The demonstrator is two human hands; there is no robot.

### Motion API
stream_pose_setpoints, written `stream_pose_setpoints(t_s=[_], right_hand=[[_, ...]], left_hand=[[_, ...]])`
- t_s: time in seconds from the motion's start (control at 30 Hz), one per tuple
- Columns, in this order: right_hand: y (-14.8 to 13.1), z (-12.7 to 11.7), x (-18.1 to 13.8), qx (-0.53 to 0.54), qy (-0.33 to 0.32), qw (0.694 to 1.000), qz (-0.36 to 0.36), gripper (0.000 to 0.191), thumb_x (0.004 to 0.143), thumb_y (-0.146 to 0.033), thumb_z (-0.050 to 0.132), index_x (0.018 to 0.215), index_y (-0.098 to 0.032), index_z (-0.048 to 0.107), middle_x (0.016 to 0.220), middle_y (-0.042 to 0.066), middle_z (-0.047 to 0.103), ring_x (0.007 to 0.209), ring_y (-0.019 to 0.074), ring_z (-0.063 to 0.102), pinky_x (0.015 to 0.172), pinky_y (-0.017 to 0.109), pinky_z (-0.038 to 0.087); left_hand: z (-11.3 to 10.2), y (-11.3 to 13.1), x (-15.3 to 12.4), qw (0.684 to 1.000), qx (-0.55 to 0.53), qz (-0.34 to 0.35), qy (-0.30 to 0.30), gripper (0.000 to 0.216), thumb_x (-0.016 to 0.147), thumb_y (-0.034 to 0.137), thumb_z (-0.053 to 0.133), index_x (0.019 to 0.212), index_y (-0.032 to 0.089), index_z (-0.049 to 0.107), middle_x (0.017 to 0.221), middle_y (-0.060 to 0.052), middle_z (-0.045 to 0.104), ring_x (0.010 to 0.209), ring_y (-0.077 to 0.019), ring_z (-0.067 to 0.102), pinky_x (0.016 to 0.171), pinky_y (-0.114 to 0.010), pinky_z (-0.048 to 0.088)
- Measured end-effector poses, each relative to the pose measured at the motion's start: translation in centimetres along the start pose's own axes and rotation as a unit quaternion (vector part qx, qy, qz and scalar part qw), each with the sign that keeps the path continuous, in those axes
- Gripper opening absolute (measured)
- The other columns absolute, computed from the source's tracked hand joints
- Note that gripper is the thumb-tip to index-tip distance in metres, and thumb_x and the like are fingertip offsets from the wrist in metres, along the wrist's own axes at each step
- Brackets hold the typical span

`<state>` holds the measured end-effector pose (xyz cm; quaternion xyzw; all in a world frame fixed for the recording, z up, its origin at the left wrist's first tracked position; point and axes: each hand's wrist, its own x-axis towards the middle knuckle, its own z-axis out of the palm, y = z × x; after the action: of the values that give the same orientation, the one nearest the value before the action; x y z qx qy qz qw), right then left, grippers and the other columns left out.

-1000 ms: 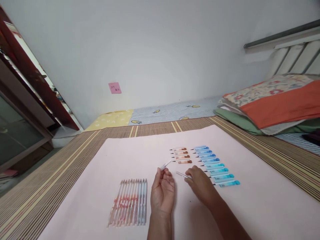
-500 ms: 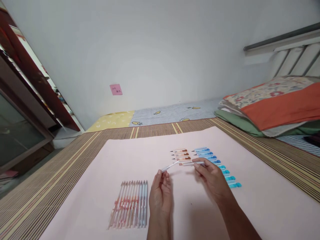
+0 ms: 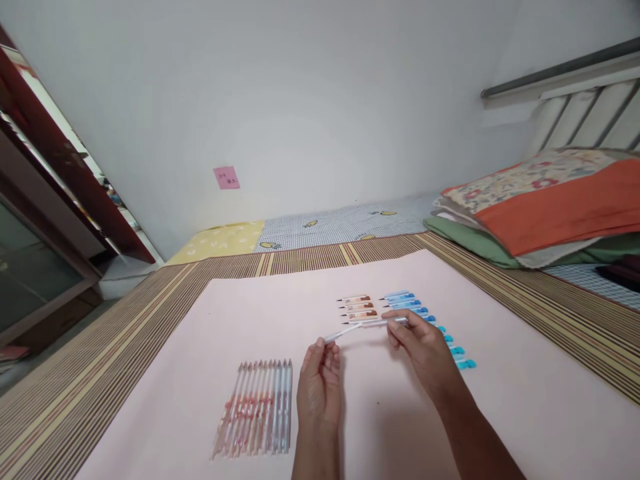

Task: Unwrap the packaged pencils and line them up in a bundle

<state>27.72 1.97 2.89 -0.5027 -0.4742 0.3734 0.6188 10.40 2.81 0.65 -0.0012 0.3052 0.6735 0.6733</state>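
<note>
My left hand pinches a clear pen barrel that points up and to the right. My right hand holds a thin pen refill by its far end, its tip meeting the barrel's open end. Behind the hands lie a short row of brown-capped pen parts and a longer row of blue-capped ones, partly hidden by my right hand. A row of several clear pen barrels lies to the left of my left hand. Everything rests on a pale pink sheet.
The pink sheet covers a striped mat on a bed. Folded bedding with an orange cover is stacked at the right. A pink sticky note hangs on the white wall. A dark cabinet stands at the left.
My right hand lifted the refill off the sheet and brought it up in front of the blue row, tip to the barrel in my left hand. My left hand stayed put.
</note>
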Motion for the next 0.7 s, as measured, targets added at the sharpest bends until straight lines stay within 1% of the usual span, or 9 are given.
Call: stream_pose_setpoints(t_s=[0.13,0.27,0.43,0.57,0.63,0.7], right_hand=[[0.0,-0.1,0.0,0.013,0.001,1.000,0.003,0.034,0.082,-0.049,0.065,0.098,-0.019,0.067,0.060,-0.002,0.050,0.061,0.0158,0.046,0.059,0.028,0.037],[-0.4,-0.2,-0.1,-0.002,-0.007,1.000,0.005,0.032,0.083,-0.047,0.064,0.098,-0.019,0.067,0.059,-0.002,0.051,0.060,0.0152,0.046,0.058,0.027,0.037],[-0.7,-0.4,-0.1,-0.025,-0.006,1.000,-0.010,0.028,0.083,-0.044,0.064,0.094,-0.019,0.068,0.056,-0.003,0.051,0.056,0.0144,0.047,0.056,0.027,0.038],[-0.5,-0.1,-0.2,-0.037,-0.049,0.998,-0.006,0.030,0.082,-0.047,0.064,0.094,-0.019,0.069,0.057,-0.002,0.053,0.058,0.0154,0.050,0.059,0.028,0.040],[-0.4,0.2,-0.3,-0.036,-0.079,0.996,0.002,0.032,0.082,-0.048,0.064,0.096,-0.019,0.069,0.059,-0.002,0.055,0.060,0.0159,0.051,0.060,0.028,0.041],[-0.2,0.6,-0.4,-0.026,-0.098,0.995,0.004,0.033,0.083,-0.049,0.064,0.098,-0.019,0.068,0.061,-0.001,0.056,0.061,0.0160,0.051,0.062,0.029,0.042]], left_hand=[[-0.2,0.0,0.1,1.000,0.006,-0.005,-0.002,0.012,0.085,0.003,0.062,0.076,0.010,0.065,0.072,-0.008,0.069,0.064,-0.0109,0.068,0.062,-0.018,0.058],[-0.2,0.0,0.2,1.000,0.013,-0.005,-0.008,0.011,0.086,0.005,0.062,0.076,0.010,0.065,0.072,-0.007,0.069,0.063,-0.0104,0.067,0.061,-0.017,0.057],[-0.3,0.0,0.1,1.000,0.021,-0.003,-0.016,0.011,0.086,0.005,0.062,0.076,0.010,0.065,0.070,-0.008,0.069,0.062,-0.0109,0.067,0.059,-0.017,0.056],[-0.3,-0.1,-0.1,0.998,0.043,-0.007,-0.039,0.008,0.083,0.007,0.067,0.076,0.009,0.066,0.070,-0.008,0.069,0.060,-0.0107,0.066,0.057,-0.017,0.056],[-0.2,-0.2,-0.2,0.997,0.052,-0.004,-0.057,0.007,0.080,0.007,0.071,0.076,0.009,0.066,0.071,-0.007,0.069,0.060,-0.0104,0.066,0.058,-0.017,0.056],[-0.1,-0.3,-0.3,0.997,0.054,-0.001,-0.063,0.007,0.078,0.007,0.073,0.076,0.009,0.067,0.071,-0.006,0.069,0.060,-0.0101,0.066,0.060,-0.017,0.056]])
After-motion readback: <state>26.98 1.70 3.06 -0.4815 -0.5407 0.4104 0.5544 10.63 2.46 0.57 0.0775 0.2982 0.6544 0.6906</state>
